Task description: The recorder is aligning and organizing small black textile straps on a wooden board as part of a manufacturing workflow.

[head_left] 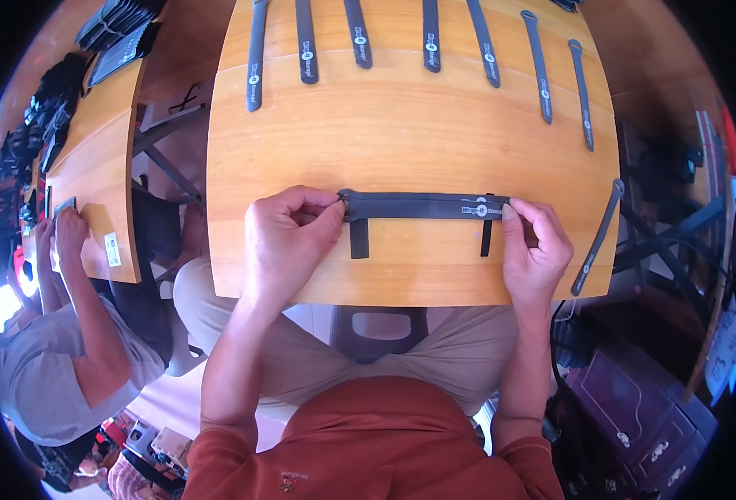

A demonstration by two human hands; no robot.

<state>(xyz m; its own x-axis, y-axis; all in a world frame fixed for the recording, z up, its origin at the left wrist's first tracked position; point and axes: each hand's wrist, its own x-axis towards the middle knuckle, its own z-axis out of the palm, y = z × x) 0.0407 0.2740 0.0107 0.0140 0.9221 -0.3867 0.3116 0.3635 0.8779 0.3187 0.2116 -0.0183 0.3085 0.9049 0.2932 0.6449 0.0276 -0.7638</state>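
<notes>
A dark grey strap [418, 206] with white print near one end is stretched flat, left to right, over the near part of the table. A line along its upper edge suggests layered straps, but I cannot tell how many. My left hand [294, 237] pinches its left end between thumb and fingers. At the printed right end, my right hand [536, 246] grips it the same way. Beneath the strap, a wider black strip [359, 239] shows near the left end and a narrower black strip [486, 237] near the right, both pointing toward me.
Several similar straps [430, 37] lie spaced out along the table's [401, 125] far side. Another strap [597, 237] rests by its right edge, beyond my right hand. To the left, a co-worker [84, 350] sits at a separate table [93, 192] carrying dark bundles. A dark drawer cabinet [634, 408] stands at lower right.
</notes>
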